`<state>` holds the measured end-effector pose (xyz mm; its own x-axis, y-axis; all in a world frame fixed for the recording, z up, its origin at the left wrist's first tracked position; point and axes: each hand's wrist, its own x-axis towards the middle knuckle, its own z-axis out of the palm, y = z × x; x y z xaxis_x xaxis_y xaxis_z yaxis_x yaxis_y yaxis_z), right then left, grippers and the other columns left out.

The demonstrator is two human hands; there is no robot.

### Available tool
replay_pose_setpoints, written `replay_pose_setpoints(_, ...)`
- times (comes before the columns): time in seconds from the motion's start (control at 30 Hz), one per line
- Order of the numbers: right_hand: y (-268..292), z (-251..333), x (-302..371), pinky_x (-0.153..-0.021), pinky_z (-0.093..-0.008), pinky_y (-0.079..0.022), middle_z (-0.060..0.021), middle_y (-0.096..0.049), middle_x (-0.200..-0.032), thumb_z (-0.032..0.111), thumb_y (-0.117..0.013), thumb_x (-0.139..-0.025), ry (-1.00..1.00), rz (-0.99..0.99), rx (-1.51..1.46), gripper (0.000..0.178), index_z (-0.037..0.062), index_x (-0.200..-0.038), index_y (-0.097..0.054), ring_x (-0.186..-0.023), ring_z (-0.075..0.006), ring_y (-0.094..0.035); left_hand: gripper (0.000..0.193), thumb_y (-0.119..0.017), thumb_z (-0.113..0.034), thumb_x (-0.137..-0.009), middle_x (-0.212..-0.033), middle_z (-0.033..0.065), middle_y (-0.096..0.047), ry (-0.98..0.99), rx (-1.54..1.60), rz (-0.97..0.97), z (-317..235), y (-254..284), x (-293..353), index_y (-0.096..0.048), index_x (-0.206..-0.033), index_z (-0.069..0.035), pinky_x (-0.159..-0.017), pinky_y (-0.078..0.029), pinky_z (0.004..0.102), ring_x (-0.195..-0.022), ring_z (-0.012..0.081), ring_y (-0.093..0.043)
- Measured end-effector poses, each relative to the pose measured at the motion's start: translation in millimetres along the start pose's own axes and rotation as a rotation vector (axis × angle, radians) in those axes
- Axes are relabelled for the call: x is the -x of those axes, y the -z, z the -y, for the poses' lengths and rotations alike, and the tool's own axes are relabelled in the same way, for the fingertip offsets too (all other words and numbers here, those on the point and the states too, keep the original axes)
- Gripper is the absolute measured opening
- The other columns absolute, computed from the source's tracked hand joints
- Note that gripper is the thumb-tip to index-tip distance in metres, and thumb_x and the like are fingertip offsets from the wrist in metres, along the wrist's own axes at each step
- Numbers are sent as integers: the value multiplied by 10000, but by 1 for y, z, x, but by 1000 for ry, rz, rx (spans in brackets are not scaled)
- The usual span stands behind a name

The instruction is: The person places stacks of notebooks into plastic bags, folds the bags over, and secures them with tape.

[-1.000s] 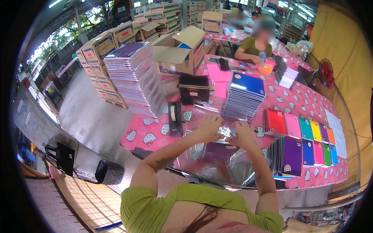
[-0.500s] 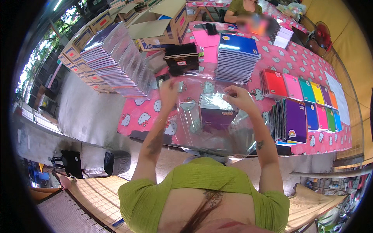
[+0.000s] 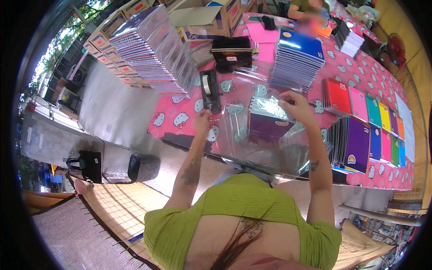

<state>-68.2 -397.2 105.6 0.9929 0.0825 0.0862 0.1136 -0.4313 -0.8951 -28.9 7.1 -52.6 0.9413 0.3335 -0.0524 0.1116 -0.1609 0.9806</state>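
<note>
At left: tape dispenser (image 3: 214, 100) by my left hand (image 3: 204, 119). Rightward: purple notebook (image 3: 267, 128), clear film (image 3: 281, 159), my right hand (image 3: 295, 106). Finger grips: I cannot tell.

Open carton (image 3: 194, 33) just behind blk box (image 3: 232, 56); pink paper (image 3: 264, 40) right beside box, R side; red fan (image 3: 396, 49) well R of box. Blk bag (image 3: 92, 167), dark bin (image 3: 145, 168) well L of box, bag farther.
</note>
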Motion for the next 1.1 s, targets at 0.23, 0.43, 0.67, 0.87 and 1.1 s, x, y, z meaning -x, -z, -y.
replay_pose_setpoints(0.23,2,8,6,-692,-278,-502,-44,-686,-816,239,-749,-824,-44,-42,34,347,58,-1110,-676,-748,-121,-636,277,-743,-273,-810,-707,104,-664,-640,-461,614,-204,-39,22,-685,-860,-7,-602,-486,365,-639,202,-633)
replay_pose_setpoints(0.43,8,11,12,-719,-297,-518,-59,-697,-827,238,-745,-819,-67,-46,26,354,57,-1115,-675,-758,-134,-654,373,-709,-370,-865,-730,54,-653,-994,-797,1516,-271,-195,-6,-683,-948,-7,-626,-485,352,-683,150,-601)
replay_pose_setpoints(0.67,-1,13,14,-718,-301,-527,-89,-629,-1134,219,-734,-816,-76,-111,89,501,35,-1260,-592,-913,-151,-627,490,-624,-331,-961,-1228,63,-636,376,-174,1580,-96,-217,-46,-558,-1335,-20,-911,-482,308,-1077,144,-588)
replay_pose_setpoints(0.87,-26,-43,81,-913,-398,-518,-112,-469,-1385,163,-865,-733,132,-262,-683,903,54,-1457,-337,-1226,-222,-529,744,-759,-172,-836,-1347,127,-560,86,554,1368,-107,-124,3,-391,-1467,-33,-1050,-445,377,-1246,217,-529)
replay_pose_setpoints(1.1,-39,-19,48,-838,-298,-538,-63,-618,-1169,35,-848,-736,153,-109,-407,854,53,-1438,-362,-1052,-160,-603,699,-893,-151,-642,-1158,87,-618,-560,77,688,-134,-70,66,-541,-1232,-18,-932,-448,353,-1071,209,-574)
